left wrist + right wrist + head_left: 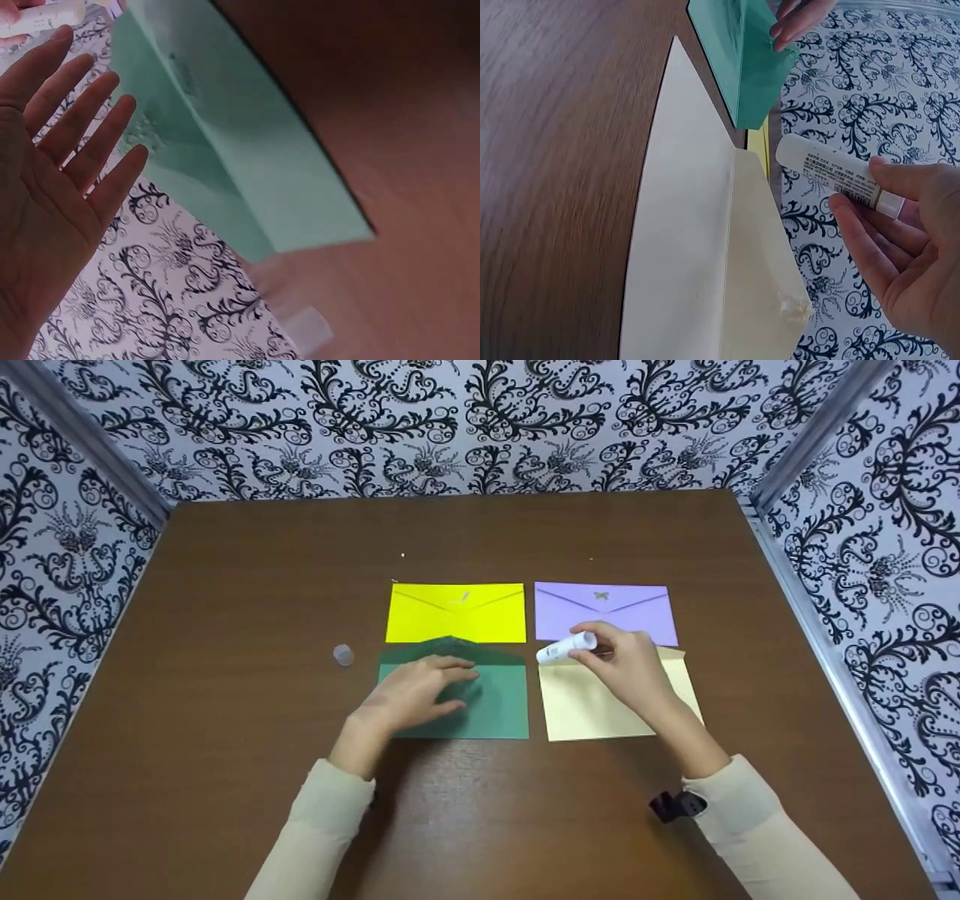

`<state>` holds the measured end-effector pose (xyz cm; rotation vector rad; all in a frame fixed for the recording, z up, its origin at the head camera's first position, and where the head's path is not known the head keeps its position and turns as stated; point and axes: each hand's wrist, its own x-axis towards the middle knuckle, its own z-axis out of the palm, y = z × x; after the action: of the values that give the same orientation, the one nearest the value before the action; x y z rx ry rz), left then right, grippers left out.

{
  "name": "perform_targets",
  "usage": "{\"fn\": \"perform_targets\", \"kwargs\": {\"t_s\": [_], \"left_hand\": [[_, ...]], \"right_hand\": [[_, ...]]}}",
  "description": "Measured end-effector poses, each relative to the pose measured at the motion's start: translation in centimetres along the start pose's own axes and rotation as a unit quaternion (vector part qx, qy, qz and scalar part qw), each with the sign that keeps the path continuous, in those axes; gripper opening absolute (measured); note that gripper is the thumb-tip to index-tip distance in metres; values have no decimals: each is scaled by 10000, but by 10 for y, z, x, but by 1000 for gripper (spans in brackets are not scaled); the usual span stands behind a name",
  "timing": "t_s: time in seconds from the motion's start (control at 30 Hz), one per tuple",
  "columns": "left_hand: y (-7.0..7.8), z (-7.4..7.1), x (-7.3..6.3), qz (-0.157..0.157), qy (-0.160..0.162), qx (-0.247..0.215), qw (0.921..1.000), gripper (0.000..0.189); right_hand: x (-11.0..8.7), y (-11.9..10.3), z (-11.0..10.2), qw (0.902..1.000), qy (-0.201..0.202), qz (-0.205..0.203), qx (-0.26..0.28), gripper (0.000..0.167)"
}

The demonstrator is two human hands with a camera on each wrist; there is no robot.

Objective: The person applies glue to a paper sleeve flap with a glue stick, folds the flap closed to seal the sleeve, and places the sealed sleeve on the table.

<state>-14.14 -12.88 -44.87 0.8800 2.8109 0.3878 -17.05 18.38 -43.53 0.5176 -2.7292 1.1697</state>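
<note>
My right hand (630, 664) pinches a white glue stick (832, 171) between thumb and fingers, holding it over the top of the cream envelope (592, 705). That envelope's flap is unfolded, with a shiny smear (793, 307) near its tip in the right wrist view. My left hand (420, 690) hovers over the green envelope (495, 701), fingers spread and holding nothing. The green flap (161, 139) also stands unfolded, with wet-looking marks near its point in the left wrist view.
Behind lie a yellow envelope (455, 622) and a purple envelope (562, 607), both with flaps folded down. A small translucent cap (343, 655) sits left of the green envelope. Patterned panels (420, 427) border the brown table (225, 720).
</note>
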Motion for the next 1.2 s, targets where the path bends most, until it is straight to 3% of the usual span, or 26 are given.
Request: {"fn": "perform_targets", "kwargs": {"t_s": [0.43, 0.63, 0.9, 1.2], "left_hand": [[-25, 4, -35, -513, -47, 54, 9987, 50], [-30, 7, -46, -710, -45, -144, 9974, 50], [-30, 13, -51, -774, -45, -177, 9968, 48], [-29, 18, -52, -899, -87, -137, 9958, 49]], "right_hand": [[5, -18, 19, 9993, -316, -167, 87, 33], [11, -27, 31, 9982, -544, -258, 38, 33], [18, -44, 47, 9956, -786, -477, -207, 31], [24, -63, 67, 9885, -1324, -443, -583, 34]]}}
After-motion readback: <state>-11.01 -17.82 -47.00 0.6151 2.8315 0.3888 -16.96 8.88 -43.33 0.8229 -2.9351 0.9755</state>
